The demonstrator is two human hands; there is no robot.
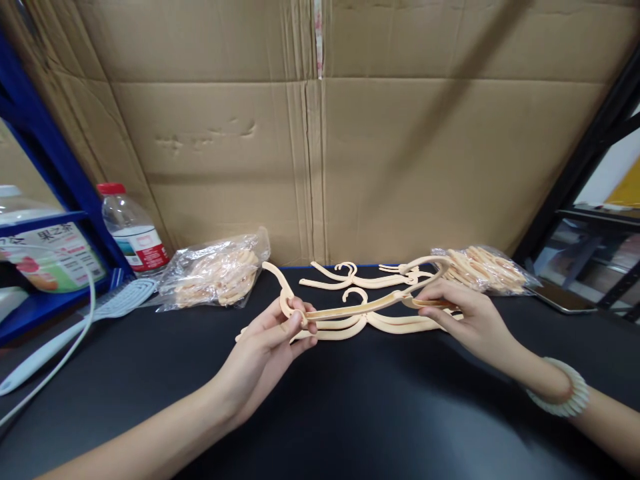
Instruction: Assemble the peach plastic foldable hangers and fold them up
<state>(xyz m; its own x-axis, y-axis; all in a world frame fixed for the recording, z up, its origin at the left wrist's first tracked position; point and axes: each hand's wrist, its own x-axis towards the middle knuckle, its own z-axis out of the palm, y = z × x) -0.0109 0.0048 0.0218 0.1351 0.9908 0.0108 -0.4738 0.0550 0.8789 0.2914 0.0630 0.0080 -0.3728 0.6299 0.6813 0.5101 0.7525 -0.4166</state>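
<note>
A thin beige plastic hanger [370,304] is stretched between my two hands above a black tabletop [350,413]. My left hand [273,340] pinches its hook end with thumb and fingers closed. My right hand [457,310] grips the other end, fingers curled around it. Under the held hanger lies a small stack of like hangers [395,325]. Two more loose hangers [360,278] lie just behind. A pale beaded bracelet [565,397] sits on my right wrist.
A clear bag of hangers [215,273] lies at the back left, another bag [483,269] at the back right. A water bottle [133,230] and a grey brush [75,327] stand left by a blue shelf [45,220]. Cardboard [320,133] walls the back.
</note>
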